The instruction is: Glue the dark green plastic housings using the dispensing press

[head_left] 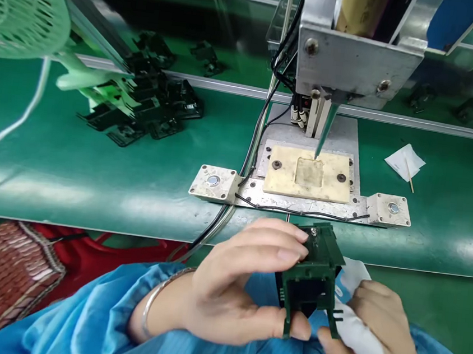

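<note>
My left hand [242,284] pinches a dark green plastic housing [314,275] between thumb and fingers, just in front of the green belt's near edge. My right hand [375,338] is closed around a white cloth [352,319] and touches the housing's lower right side. Both arms wear blue sleeves; a metal bangle [156,298] sits on the left wrist. Beyond the hands lies a beige fixture plate [308,173] with a square recess, on a metal base under a press head [355,48] with a thin tip.
A pile of black plastic housings [146,105] lies at the back left on the green belt [72,171]. A green fan [22,2] stands at the upper left. A white paper scrap and a stick [405,161] lie at the right. Cables run down past the fixture.
</note>
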Tool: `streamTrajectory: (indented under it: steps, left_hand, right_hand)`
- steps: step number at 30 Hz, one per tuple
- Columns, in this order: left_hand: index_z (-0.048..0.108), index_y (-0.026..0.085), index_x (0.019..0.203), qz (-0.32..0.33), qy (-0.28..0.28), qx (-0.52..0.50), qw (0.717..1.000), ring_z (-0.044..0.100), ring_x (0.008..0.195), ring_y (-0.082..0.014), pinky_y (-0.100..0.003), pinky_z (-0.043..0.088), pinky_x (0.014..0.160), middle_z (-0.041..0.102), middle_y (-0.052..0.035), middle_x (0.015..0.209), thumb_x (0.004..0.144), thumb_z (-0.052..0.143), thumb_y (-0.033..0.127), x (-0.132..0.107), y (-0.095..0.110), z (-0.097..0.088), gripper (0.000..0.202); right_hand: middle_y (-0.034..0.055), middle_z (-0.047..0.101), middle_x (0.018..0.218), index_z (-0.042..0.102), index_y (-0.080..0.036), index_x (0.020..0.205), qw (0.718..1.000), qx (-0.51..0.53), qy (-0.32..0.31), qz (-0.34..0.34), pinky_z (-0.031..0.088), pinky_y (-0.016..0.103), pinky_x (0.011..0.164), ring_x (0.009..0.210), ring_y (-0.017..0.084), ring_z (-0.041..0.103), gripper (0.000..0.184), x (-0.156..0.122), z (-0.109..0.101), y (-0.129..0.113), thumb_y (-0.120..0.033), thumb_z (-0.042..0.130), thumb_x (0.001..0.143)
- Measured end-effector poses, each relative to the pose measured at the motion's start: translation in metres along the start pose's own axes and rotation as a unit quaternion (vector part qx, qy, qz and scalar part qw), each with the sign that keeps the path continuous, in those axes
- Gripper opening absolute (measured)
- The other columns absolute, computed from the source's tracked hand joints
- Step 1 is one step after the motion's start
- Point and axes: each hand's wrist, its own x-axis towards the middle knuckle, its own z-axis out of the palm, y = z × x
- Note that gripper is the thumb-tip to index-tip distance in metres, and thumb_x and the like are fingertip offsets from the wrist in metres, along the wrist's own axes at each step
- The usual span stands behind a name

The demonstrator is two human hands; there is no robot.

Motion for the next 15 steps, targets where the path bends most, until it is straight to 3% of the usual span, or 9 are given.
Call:
streamTrajectory:
  steps: [4, 8, 13, 15]
  left_hand:
    - [0.054, 0.023, 0.14, 0.017, 0.014, 0.023, 1.0, 0.072, 0.088, -0.0216, -0.038, 0.061, 0.087, 0.075, -0.0065, 0.102, 0.064, 0.093, 0.032, -0.001, 0.001, 0.003, 0.086]
    - [0.054, 0.024, 0.14, 0.008, 0.021, 0.04, 0.999, 0.071, 0.086, -0.0207, -0.037, 0.061, 0.088, 0.075, -0.0059, 0.104, 0.065, 0.091, 0.031, -0.004, 0.0, 0.003, 0.084]
    - [0.056, 0.022, 0.139, 0.018, 0.047, 0.065, 0.997, 0.071, 0.091, -0.0223, -0.039, 0.06, 0.089, 0.075, -0.006, 0.106, 0.061, 0.093, 0.023, -0.008, -0.004, 0.001, 0.086]
    - [0.056, 0.025, 0.139, -0.011, 0.06, 0.053, 0.997, 0.07, 0.097, -0.0236, -0.039, 0.058, 0.094, 0.074, -0.0052, 0.11, 0.059, 0.094, 0.02, -0.01, -0.006, 0.002, 0.089]
  right_hand:
    - [-0.0021, 0.048, 0.056, 0.054, -0.017, 0.068, 0.995, -0.038, 0.044, -0.083, 0.025, 0.032, 0.047, 0.049, 0.013, 0.043, 0.022, 0.014, 0.017, -0.004, -0.012, 0.059, 0.089]
    - [0.0023, 0.051, 0.059, 0.049, -0.019, 0.062, 0.995, -0.057, 0.015, -0.081, 0.027, 0.033, 0.05, 0.052, 0.016, 0.044, 0.032, 0.02, 0.028, -0.004, -0.01, 0.044, 0.092]
    - [0.0028, 0.05, 0.061, 0.051, -0.019, 0.064, 0.992, -0.1, 0.015, -0.072, 0.026, 0.033, 0.051, 0.055, 0.017, 0.047, 0.026, 0.027, 0.034, -0.004, -0.008, 0.045, 0.086]
    - [0.0035, 0.052, 0.061, 0.055, -0.017, 0.07, 0.991, -0.111, 0.027, -0.067, 0.026, 0.033, 0.05, 0.055, 0.018, 0.048, 0.022, 0.028, 0.036, -0.002, -0.01, 0.046, 0.089]
